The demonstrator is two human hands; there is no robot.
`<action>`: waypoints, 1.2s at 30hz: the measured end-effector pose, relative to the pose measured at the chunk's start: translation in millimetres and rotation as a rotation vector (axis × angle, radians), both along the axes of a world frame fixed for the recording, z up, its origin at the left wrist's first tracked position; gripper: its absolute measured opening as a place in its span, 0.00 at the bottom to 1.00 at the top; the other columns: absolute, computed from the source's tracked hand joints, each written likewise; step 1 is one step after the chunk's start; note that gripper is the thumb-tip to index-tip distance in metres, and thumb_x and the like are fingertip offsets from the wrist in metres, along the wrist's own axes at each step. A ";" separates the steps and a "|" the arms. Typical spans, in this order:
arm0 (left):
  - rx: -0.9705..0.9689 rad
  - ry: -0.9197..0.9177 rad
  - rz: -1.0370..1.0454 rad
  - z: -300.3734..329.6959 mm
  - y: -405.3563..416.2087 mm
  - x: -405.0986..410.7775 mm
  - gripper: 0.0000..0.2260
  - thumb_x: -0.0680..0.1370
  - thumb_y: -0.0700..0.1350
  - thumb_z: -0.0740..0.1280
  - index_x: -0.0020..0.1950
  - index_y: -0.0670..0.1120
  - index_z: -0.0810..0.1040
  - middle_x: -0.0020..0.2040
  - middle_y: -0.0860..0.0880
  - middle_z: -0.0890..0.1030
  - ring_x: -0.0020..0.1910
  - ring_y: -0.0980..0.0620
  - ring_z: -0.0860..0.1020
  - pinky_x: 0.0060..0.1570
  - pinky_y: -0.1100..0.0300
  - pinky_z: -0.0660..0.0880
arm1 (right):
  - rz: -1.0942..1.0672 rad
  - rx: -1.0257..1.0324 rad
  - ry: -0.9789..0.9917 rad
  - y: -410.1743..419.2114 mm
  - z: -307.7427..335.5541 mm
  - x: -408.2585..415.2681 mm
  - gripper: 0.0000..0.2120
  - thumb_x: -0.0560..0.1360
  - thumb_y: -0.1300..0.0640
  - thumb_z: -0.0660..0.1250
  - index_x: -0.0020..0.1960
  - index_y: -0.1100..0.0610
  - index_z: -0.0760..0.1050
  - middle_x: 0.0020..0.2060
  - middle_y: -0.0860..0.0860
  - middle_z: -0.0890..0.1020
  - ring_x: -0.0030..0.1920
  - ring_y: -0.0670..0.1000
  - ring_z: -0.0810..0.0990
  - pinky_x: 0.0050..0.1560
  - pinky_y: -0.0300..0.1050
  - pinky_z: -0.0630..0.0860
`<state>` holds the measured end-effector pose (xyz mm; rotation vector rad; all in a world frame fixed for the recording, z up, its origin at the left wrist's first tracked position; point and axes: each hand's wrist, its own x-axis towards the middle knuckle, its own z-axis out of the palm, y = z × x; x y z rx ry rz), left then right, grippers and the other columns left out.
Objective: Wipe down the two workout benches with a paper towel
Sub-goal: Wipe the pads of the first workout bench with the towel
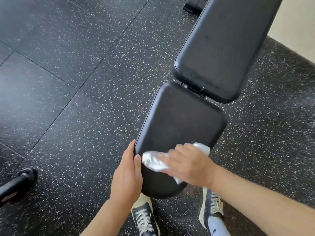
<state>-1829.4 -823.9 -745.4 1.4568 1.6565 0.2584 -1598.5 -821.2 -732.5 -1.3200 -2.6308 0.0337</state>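
A black padded workout bench runs from the bottom centre to the top right. Its seat pad (180, 123) is nearest me and its long back pad (221, 53) lies beyond a gap. My right hand (189, 165) presses a crumpled white paper towel (154, 160) flat onto the near end of the seat pad. My left hand (127, 174) grips the left near edge of the same pad, thumb on top. Only this one bench is fully in view.
Black rubber floor tiles (71, 68) with white speckles spread to the left. A black metal foot of other equipment (18, 183) lies at the lower left. My two sneakers (144, 218) stand under the seat's near end. A pale wall (298, 23) sits at the top right.
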 end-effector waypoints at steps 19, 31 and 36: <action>0.165 0.225 -0.106 13.9 15.5 41.2 0.26 0.86 0.50 0.54 0.85 0.48 0.56 0.82 0.47 0.64 0.80 0.47 0.63 0.79 0.51 0.60 | -0.126 0.177 0.037 46.1 -0.7 54.5 0.18 0.84 0.54 0.56 0.67 0.47 0.81 0.33 0.49 0.65 0.31 0.53 0.68 0.29 0.49 0.62; 0.093 0.608 -0.085 30.8 29.8 110.7 0.31 0.84 0.48 0.61 0.85 0.44 0.54 0.83 0.37 0.61 0.78 0.34 0.64 0.74 0.35 0.64 | -0.052 -0.145 0.219 -28.3 -0.4 84.8 0.16 0.79 0.47 0.71 0.61 0.55 0.83 0.39 0.49 0.77 0.36 0.53 0.75 0.33 0.50 0.73; 0.055 0.618 -0.167 51.3 43.4 140.6 0.30 0.85 0.52 0.59 0.86 0.47 0.55 0.85 0.39 0.54 0.82 0.32 0.56 0.78 0.35 0.59 | -0.190 -0.238 0.178 -7.0 9.2 159.5 0.18 0.84 0.46 0.61 0.65 0.55 0.80 0.44 0.51 0.79 0.41 0.55 0.78 0.39 0.53 0.78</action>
